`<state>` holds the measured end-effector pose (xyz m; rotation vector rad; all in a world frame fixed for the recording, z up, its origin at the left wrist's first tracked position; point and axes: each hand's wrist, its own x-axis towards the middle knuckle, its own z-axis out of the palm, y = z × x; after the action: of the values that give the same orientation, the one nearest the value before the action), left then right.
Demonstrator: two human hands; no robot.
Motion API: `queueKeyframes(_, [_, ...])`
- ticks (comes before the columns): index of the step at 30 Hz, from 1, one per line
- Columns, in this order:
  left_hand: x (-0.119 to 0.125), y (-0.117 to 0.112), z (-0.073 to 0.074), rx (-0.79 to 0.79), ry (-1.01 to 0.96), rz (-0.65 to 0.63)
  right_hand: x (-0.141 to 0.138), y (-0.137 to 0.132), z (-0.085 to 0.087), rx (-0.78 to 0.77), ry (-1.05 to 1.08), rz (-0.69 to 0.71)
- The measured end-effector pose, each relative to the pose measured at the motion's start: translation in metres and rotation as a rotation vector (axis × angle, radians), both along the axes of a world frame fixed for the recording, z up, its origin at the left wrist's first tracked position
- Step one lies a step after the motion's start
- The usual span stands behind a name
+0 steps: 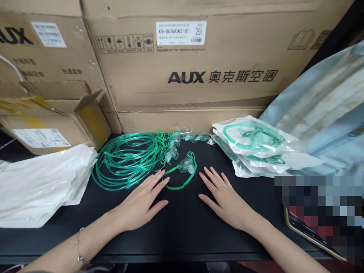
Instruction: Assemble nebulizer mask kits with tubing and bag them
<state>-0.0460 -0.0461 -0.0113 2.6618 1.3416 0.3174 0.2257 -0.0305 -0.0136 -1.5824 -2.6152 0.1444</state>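
Both my hands rest palm down on the black table (182, 227), holding nothing. My left hand (145, 201) has its fingers stretched out, with the tips by the green strap (178, 187) of a clear oxygen mask (187, 165). My right hand (222, 197) lies to the right of that mask, fingers spread and apart from it. Beyond my left hand lies a coil of green tubing (122, 163). More clear green masks (172, 148) with tangled green straps (162, 142) sit behind, along the cardboard.
White pouches (40, 185) are stacked at the left. Filled clear bags with green tubing (253, 138) are piled at the right. A large cardboard box (187, 91) stands along the back, a smaller open box (51, 129) at left. A phone-like device (309, 231), partly blurred, lies at right.
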Motion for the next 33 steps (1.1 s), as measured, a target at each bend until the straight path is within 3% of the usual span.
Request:
queueKeyframes(10, [0.000, 0.000, 0.001, 0.052, 0.006, -0.007, 0.000, 0.001, -0.002, 0.016, 0.010, 0.005])
queueKeyframes(15, [0.005, -0.005, 0.002, 0.216, 0.068, -0.011, 0.003, 0.001, -0.001, 0.049, 0.042, 0.023])
queueKeyframes(19, [0.004, -0.001, 0.014, 0.350, 0.088, 0.018, 0.005, 0.004, 0.009, 0.124, 0.118, 0.088])
queueKeyframes(22, [-0.007, 0.021, 0.034, 0.386, 0.053, 0.159, 0.003, 0.012, 0.026, 0.208, 0.180, 0.139])
queueKeyframes(24, [-0.016, 0.045, 0.046, 0.329, 0.054, 0.305, -0.001, 0.020, 0.038, 0.243, 0.197, 0.170])
queueKeyframes(26, [-0.025, 0.070, 0.052, 0.240, 0.038, 0.368, -0.007, 0.029, 0.050, 0.255, 0.208, 0.184])
queueKeyframes(30, [-0.036, 0.106, 0.045, 0.128, -0.011, 0.363, -0.020, 0.045, 0.061, 0.288, 0.248, 0.155])
queueKeyframes(33, [-0.037, 0.114, 0.034, 0.091, -0.084, 0.370, -0.025, 0.052, 0.052, 0.338, 0.317, 0.128])
